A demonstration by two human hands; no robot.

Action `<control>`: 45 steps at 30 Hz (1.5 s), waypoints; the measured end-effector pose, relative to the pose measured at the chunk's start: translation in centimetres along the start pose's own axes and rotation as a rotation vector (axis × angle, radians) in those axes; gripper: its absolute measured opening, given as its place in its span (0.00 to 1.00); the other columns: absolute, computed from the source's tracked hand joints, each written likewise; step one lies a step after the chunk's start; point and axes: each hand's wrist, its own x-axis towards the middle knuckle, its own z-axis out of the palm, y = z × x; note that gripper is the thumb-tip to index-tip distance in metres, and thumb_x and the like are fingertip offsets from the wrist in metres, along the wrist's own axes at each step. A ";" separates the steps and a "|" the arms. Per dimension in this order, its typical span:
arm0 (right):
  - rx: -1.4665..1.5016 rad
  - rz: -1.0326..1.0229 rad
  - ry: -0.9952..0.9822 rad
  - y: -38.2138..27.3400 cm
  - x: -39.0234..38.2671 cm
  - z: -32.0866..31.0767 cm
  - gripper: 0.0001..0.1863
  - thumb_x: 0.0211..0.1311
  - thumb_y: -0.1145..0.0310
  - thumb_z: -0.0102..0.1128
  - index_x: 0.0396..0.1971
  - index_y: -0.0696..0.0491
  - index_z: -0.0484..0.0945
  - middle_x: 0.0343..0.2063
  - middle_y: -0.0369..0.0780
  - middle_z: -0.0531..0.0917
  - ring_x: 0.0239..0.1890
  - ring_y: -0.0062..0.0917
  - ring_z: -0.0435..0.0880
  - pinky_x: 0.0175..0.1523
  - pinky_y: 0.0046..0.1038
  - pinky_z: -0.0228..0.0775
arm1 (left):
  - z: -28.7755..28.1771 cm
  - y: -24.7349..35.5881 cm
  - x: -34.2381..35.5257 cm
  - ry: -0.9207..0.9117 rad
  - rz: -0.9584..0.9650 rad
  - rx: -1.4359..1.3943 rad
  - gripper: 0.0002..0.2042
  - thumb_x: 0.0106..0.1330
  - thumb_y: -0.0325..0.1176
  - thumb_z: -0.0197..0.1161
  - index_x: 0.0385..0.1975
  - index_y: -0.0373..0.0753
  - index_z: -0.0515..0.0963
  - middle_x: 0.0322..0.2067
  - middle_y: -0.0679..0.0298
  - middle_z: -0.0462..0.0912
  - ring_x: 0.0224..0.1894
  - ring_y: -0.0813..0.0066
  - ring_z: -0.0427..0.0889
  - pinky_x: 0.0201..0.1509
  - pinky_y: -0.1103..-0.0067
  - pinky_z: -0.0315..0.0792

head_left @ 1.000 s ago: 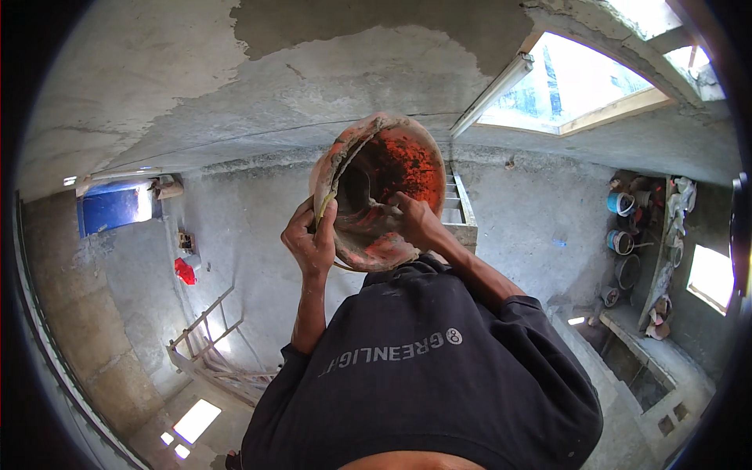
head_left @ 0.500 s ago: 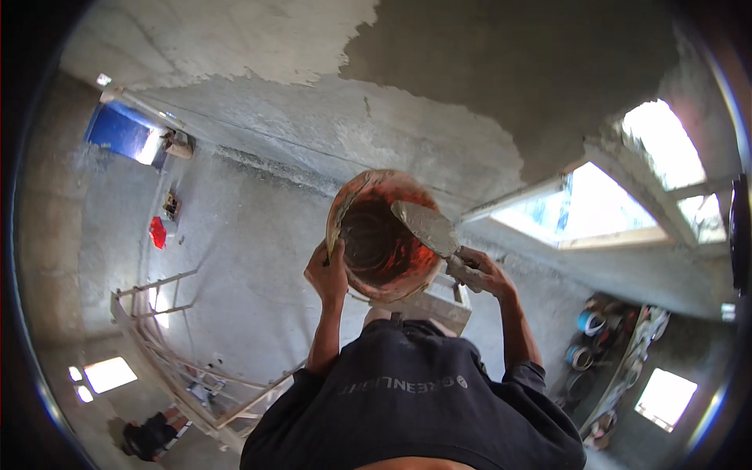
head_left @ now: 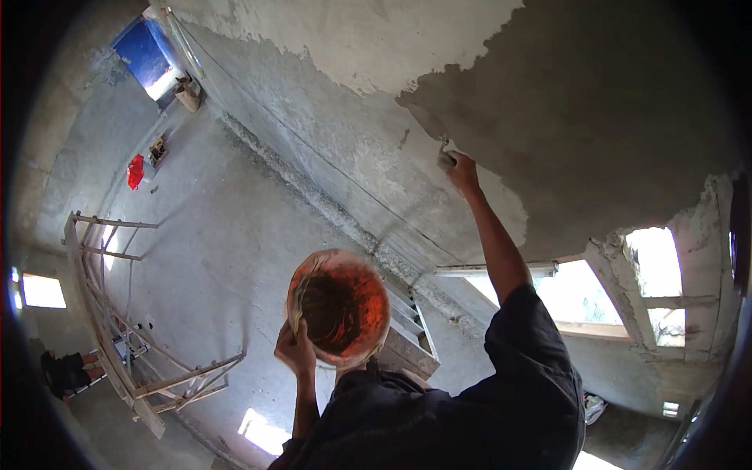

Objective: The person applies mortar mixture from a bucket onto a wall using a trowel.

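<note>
My left hand (head_left: 296, 346) grips the near-left rim of an orange-red, mortar-stained bucket (head_left: 349, 307) at my chest, its dark inside facing the camera. My right arm stretches up to the wall, and my right hand (head_left: 460, 167) is closed on the handle of a grey trowel (head_left: 425, 120). The trowel's blade lies on the wall where dark wet plaster (head_left: 564, 117) borders lighter, patchy plaster (head_left: 345, 43).
Below are a metal frame (head_left: 149, 389), a ladder-like stand (head_left: 411, 352) beside the bucket and a red object (head_left: 135, 171). Another person (head_left: 66, 372) is at lower left. A blue door (head_left: 143, 51) is at upper left; window openings (head_left: 583, 290) are at right.
My right hand has raised the trowel from inside the bucket to the wall. The bucket sits lower in the view, and the camera's view has turned.
</note>
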 end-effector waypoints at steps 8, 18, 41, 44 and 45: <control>-0.225 0.027 0.021 3.0 9.3 2.3 0.22 0.46 0.64 0.68 0.44 0.52 0.77 0.37 0.46 0.83 0.43 0.39 0.81 0.47 0.39 0.73 | -3.9 -3.9 -2.8 0.107 -0.124 0.103 0.14 0.57 0.33 0.63 0.33 0.25 0.80 0.37 0.50 0.83 0.37 0.56 0.83 0.41 0.71 0.75; -0.295 0.114 -0.008 4.8 8.0 0.4 0.21 0.51 0.60 0.64 0.44 0.53 0.76 0.40 0.49 0.81 0.45 0.45 0.78 0.47 0.43 0.72 | -4.4 -5.6 -2.6 0.099 -0.099 0.122 0.12 0.56 0.30 0.62 0.31 0.24 0.80 0.39 0.50 0.83 0.36 0.56 0.83 0.39 0.71 0.74; -0.376 0.016 0.238 -1.0 8.8 0.3 0.17 0.57 0.53 0.59 0.40 0.50 0.76 0.36 0.46 0.82 0.42 0.42 0.81 0.45 0.41 0.75 | -2.7 -4.5 -2.8 0.023 -0.069 0.054 0.12 0.55 0.29 0.62 0.35 0.25 0.80 0.36 0.49 0.83 0.36 0.58 0.83 0.41 0.71 0.74; -0.464 0.128 0.058 -1.0 8.3 1.1 0.19 0.56 0.52 0.59 0.41 0.50 0.76 0.37 0.45 0.82 0.42 0.41 0.81 0.46 0.39 0.74 | -2.9 -4.8 -2.9 0.034 -0.064 0.091 0.12 0.54 0.29 0.62 0.34 0.25 0.80 0.37 0.48 0.83 0.37 0.58 0.83 0.42 0.71 0.74; -0.459 0.128 0.060 -0.6 8.0 1.4 0.19 0.56 0.52 0.59 0.41 0.50 0.76 0.37 0.45 0.82 0.42 0.41 0.81 0.46 0.39 0.74 | -2.9 -4.9 -3.0 0.038 -0.060 0.093 0.12 0.54 0.29 0.62 0.34 0.25 0.80 0.37 0.48 0.83 0.37 0.58 0.83 0.42 0.71 0.74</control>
